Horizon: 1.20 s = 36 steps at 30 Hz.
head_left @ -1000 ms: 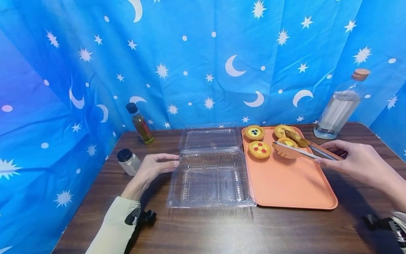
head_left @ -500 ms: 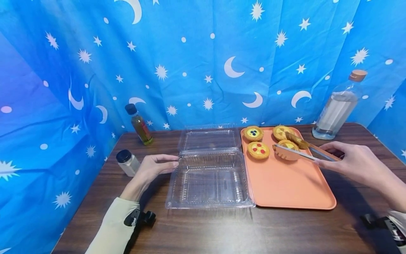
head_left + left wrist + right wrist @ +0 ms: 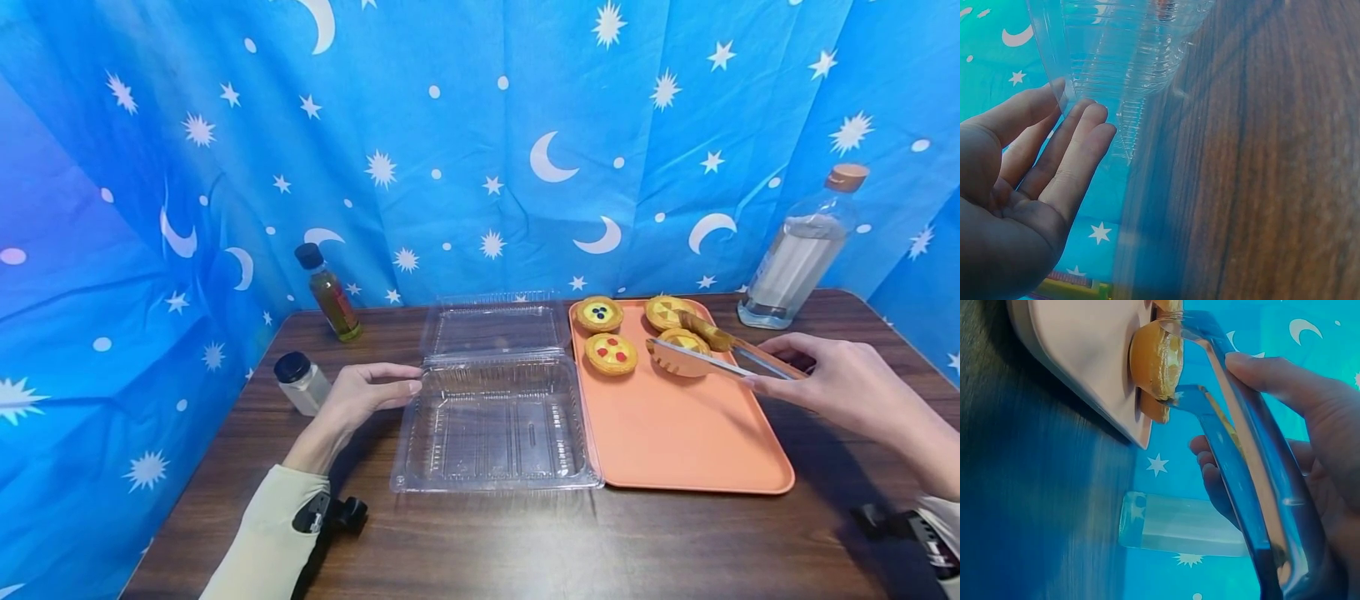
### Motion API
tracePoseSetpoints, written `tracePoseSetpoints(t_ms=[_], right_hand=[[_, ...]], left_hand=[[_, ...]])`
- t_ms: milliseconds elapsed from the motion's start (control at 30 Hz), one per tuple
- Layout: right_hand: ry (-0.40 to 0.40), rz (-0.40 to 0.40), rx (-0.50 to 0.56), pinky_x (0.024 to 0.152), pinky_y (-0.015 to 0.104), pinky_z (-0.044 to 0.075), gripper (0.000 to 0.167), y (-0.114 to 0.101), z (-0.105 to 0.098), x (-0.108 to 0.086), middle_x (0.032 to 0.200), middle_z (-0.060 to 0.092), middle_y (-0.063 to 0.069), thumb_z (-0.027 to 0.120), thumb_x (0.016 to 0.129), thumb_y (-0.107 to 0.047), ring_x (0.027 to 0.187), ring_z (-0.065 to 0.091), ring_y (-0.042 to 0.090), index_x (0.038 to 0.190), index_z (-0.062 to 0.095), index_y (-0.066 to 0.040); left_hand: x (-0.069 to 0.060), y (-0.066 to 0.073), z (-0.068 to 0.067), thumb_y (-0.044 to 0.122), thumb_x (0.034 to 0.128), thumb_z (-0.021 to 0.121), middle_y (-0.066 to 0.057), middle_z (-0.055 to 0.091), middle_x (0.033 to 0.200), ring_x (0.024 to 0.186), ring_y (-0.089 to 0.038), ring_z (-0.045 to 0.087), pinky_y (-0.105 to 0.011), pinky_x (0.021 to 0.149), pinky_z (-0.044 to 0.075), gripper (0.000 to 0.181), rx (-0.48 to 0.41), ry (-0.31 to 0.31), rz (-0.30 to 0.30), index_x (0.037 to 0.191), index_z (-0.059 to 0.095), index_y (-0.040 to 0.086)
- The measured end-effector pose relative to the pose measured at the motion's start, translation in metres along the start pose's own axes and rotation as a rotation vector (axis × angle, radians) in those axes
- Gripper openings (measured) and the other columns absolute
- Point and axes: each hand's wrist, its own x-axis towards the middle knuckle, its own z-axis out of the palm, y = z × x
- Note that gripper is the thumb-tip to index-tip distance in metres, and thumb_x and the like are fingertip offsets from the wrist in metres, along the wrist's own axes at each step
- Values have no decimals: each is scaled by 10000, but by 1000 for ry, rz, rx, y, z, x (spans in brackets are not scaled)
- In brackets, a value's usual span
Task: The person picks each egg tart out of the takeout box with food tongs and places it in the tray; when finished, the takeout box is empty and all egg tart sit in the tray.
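Observation:
My right hand (image 3: 847, 379) grips metal tongs (image 3: 765, 360), also clear in the right wrist view (image 3: 1244, 431). The tongs' two ends stand on either side of an egg tart (image 3: 684, 340) with a wedge-patterned top, at the right of the orange tray (image 3: 690, 442). Whether they press on its crust is hard to tell. Behind it sits a similar tart (image 3: 667, 312). To the left lie a tart with red dots (image 3: 611, 354) and one with blue dots (image 3: 599, 313). With thumb and fingers, my left hand (image 3: 358, 404) pinches the left rim of a clear plastic container (image 3: 495, 437), lid folded back.
A tall clear bottle (image 3: 798, 258) stands behind the tray at right. At left are a small dark-capped oil bottle (image 3: 333, 300) and a black-lidded shaker jar (image 3: 303, 385). A blue star-patterned cloth (image 3: 450, 125) hangs behind the wooden table (image 3: 487, 542).
The tongs' ends have shifted only very slightly around the wedge-patterned tart. Both hands keep nearly the same place, and the head view has drifted a little.

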Motion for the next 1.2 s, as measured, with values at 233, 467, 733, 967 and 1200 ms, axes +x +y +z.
tracePoseSetpoints(t_ms=[233, 467, 733, 967, 1200], right_hand=[[-6, 25, 5, 541, 303, 413, 562, -3, -3, 0, 806, 691, 15, 908, 847, -394, 674, 566, 160, 1138, 722, 49], [-9, 42, -10, 547, 319, 417, 582, -5, -6, 1, 792, 686, 20, 897, 858, -402, 671, 580, 171, 1166, 712, 56], [4, 66, -15, 542, 325, 429, 640, -8, -9, 0, 803, 685, 55, 887, 867, -427, 675, 593, 202, 1196, 688, 86], [59, 87, -10, 559, 348, 425, 646, -11, -9, 0, 812, 680, 105, 877, 874, -439, 705, 599, 277, 1208, 678, 77], [145, 128, -22, 530, 403, 425, 657, -11, -10, -3, 820, 677, 204, 844, 908, -435, 701, 589, 366, 1222, 641, 106]], left_hand=[[-1, 1, -1, 92, 957, 812, -194, 751, 1218, 1021, -213, 768, -445, 990, 590, 358, -2, -15, 15, 1259, 730, -81], [-1, 1, -1, 100, 958, 812, -194, 749, 1224, 1033, -223, 767, -462, 1000, 583, 356, 2, -15, 11, 1261, 734, -69], [-1, 1, -2, 92, 954, 815, -184, 754, 1216, 1020, -205, 768, -430, 985, 594, 349, 3, -11, 7, 1256, 739, -65], [0, 0, -2, 84, 952, 815, -195, 760, 1188, 1023, -226, 767, -421, 970, 604, 337, -10, -13, 23, 1238, 742, -77], [0, -1, 0, 76, 942, 821, -170, 769, 1174, 1027, -229, 768, -377, 944, 618, 317, -21, -1, 7, 1226, 759, -49]])
